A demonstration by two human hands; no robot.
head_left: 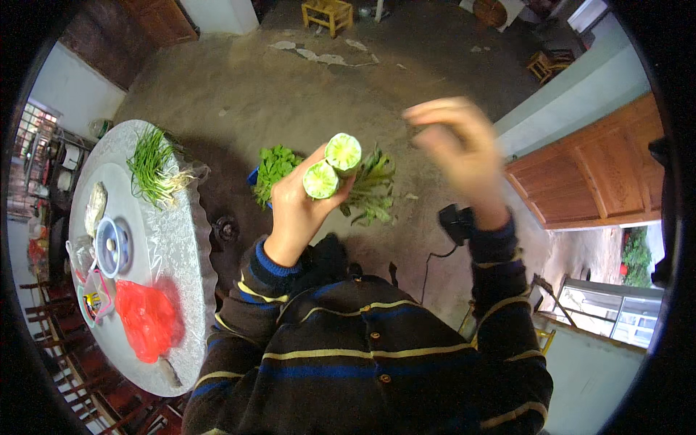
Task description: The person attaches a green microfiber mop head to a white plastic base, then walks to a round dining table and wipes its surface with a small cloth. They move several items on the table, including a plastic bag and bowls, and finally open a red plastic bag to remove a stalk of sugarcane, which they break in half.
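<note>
In my left hand (299, 203) are two thick celtuce stalks (342, 152), side by side, with fingers and thumb wrapped round them. Their round, pale green cut ends face up toward me. Long green leaves (375, 190) show beyond the hand, on its right. My right hand (460, 145) is raised to the right, apart from the stalks and blurred by motion. Its fingers are stretched out and I see nothing in them. Past my left wrist, leafy greens (275, 170) fill a blue container (253, 176), mostly hidden by the leaves and my hand.
On my left stands a round table (170, 246) with a patterned silver cover. It bears a bunch of green onions (154, 170), a blue-rimmed bowl (114, 248) and a red plastic bag (147, 319). Far ahead is a wooden stool (328, 14); a wooden door (591, 167) is at right.
</note>
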